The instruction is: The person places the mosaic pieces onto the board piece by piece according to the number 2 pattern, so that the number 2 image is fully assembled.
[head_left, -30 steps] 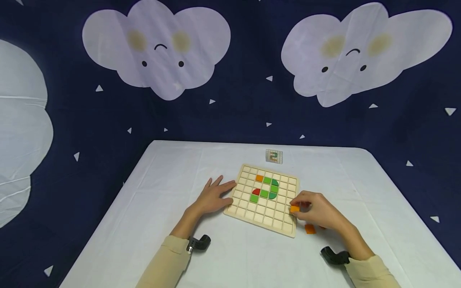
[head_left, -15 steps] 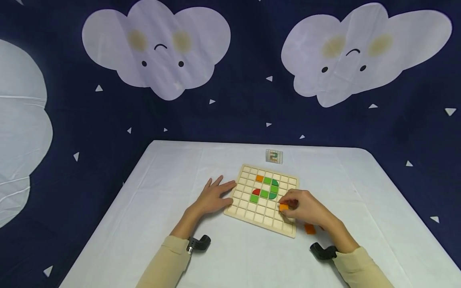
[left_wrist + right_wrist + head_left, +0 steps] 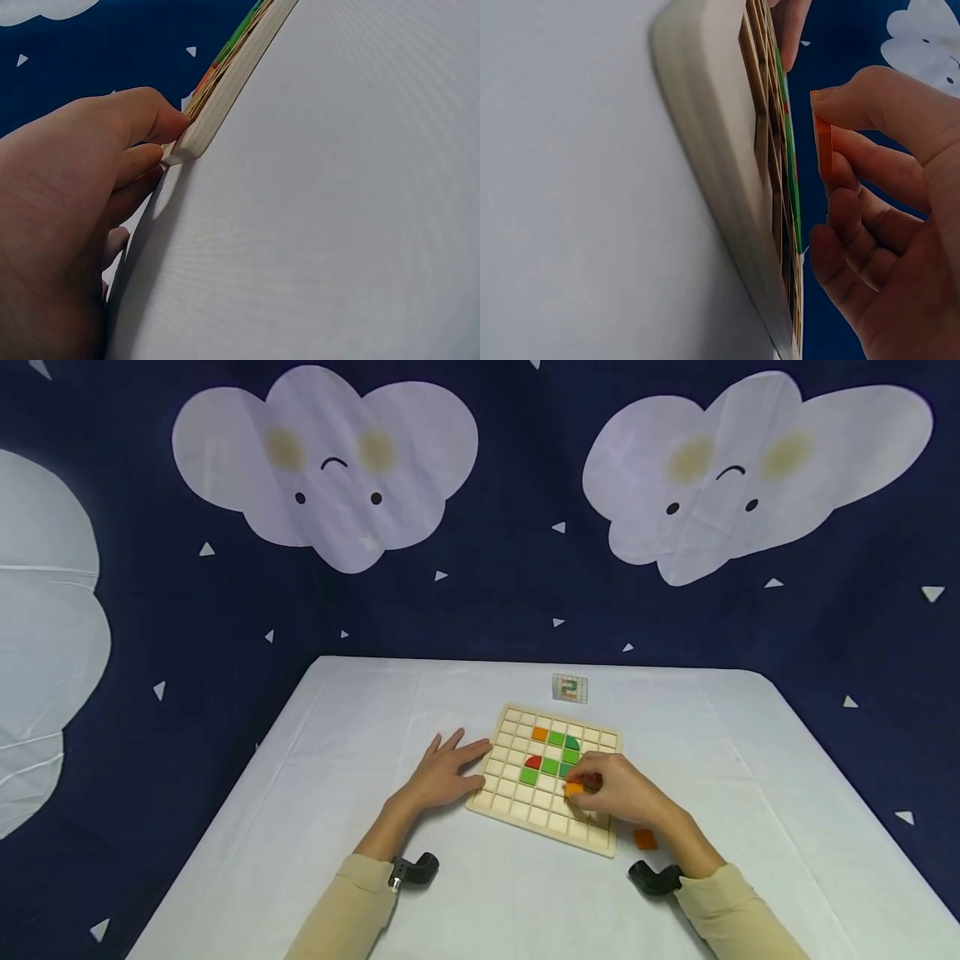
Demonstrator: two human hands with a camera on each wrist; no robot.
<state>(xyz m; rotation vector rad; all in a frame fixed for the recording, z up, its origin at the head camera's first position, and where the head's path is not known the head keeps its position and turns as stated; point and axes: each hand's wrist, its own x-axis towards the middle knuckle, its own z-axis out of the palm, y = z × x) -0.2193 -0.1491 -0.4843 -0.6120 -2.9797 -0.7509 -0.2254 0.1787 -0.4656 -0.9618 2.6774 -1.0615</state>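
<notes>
A wooden grid board (image 3: 540,832) lies at a slant on the white table. My left hand (image 3: 441,777) rests at its left edge, fingers spread, with the thumb touching the corner in the left wrist view. Over the board's right part, my right hand (image 3: 626,789) pinches an orange square tile (image 3: 824,142) between thumb and fingers; a gap shows between tile and board in the right wrist view. Set in the grid are an orange tile (image 3: 540,734), several green squares (image 3: 551,766), a red quarter-round tile (image 3: 533,762) and dark green rounded pieces (image 3: 572,743), one partly hidden by my fingers.
A loose orange tile (image 3: 645,839) lies right of the board, near my right wrist. Behind the board is a small patterned card (image 3: 570,688) showing a grid figure. A dark blue cloth with clouds (image 3: 330,510) hangs beyond the table (image 3: 420,685).
My right hand has carried the orange tile leftward from the board's right edge to over the grid. The left hand stays in place.
</notes>
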